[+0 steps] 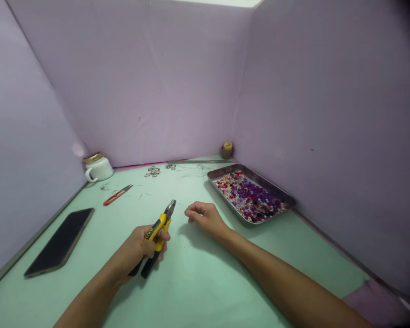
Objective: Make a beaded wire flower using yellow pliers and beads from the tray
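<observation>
My left hand (141, 248) is wrapped around the handles of yellow-and-black combination pliers (160, 230). Their metal jaws point up and away from me, near the middle of the table. Just to the right, my right hand (205, 218) is closed in a pinch, thumb against forefinger. A faint, thin wire (180, 204) shows between its fingertips and the plier jaws; its ends are too fine to make out. To the right of that hand lies a metal tray (225, 200) holding many small purple, red, white and dark beads (251, 193).
Orange-handled thread snips (118, 195) lie among wire offcuts, with a phone (59, 241) nearer me. A white lidded mug (100, 168) stands at back left. Beaded wire pieces (152, 171), long wires (198, 161) and a small yellow-topped pot (227, 149) sit along the back, before lilac walls.
</observation>
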Available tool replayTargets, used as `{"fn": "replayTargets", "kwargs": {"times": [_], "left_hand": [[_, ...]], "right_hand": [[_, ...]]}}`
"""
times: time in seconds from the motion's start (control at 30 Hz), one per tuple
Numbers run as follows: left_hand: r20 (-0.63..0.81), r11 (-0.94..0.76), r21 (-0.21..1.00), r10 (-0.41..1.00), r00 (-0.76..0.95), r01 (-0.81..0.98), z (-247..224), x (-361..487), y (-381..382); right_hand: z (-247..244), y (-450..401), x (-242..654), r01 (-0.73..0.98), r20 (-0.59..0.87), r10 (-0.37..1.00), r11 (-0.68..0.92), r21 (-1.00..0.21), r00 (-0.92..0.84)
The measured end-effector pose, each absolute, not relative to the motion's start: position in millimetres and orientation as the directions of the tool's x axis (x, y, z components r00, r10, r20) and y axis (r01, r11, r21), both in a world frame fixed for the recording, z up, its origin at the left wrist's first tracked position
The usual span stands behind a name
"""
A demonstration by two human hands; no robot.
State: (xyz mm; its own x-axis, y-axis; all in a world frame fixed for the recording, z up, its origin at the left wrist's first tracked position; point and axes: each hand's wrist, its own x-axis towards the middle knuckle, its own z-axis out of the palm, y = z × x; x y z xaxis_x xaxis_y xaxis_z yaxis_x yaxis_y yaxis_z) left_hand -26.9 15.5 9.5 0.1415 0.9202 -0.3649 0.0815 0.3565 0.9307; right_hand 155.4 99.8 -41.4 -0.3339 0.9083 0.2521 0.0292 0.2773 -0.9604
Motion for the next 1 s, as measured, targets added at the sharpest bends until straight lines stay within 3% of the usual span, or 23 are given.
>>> {"fn": "replayTargets", "kwargs": {"times": [0.13, 0.23, 0.47, 0.7, 1.0], "left_hand": [[-0.323, 0.335, 0.941, 0.929, 0.181, -0.039, 9.4, -26.6, 14.6], [-0.313, 0.341, 0.929, 0.931, 0.189, -0.141, 8.7, -28.1, 14.9], [-0.346, 0.389, 0.902, 0.911, 0.226, -0.188, 5.4, -28.0, 13.2], [-0.356, 0.409, 0.885, 0.903, 0.242, -0.222, 5.0, -24.0, 15.3], [-0.351, 0.375, 0.922, 0.915, 0.2, -0.098, 4.3, -23.1, 13.9]], "right_hand": [[-39.0, 98.5, 154.2, -0.236, 0.013, 0.917, -0.089, -0.968, -0.4], [-39.2, 99.1, 155.4, -0.326, -0.067, 0.884, -0.24, -0.914, -0.463], [-40.7, 100.0, 154.7, -0.387, -0.055, 0.935, -0.198, -0.9, -0.352], [-41.5, 93.9, 150.2, -0.362, -0.036, 0.898, -0.213, -0.907, -0.439], [-40.7, 92.4, 149.9, -0.337, -0.03, 0.903, -0.191, -0.922, -0.428]]}}
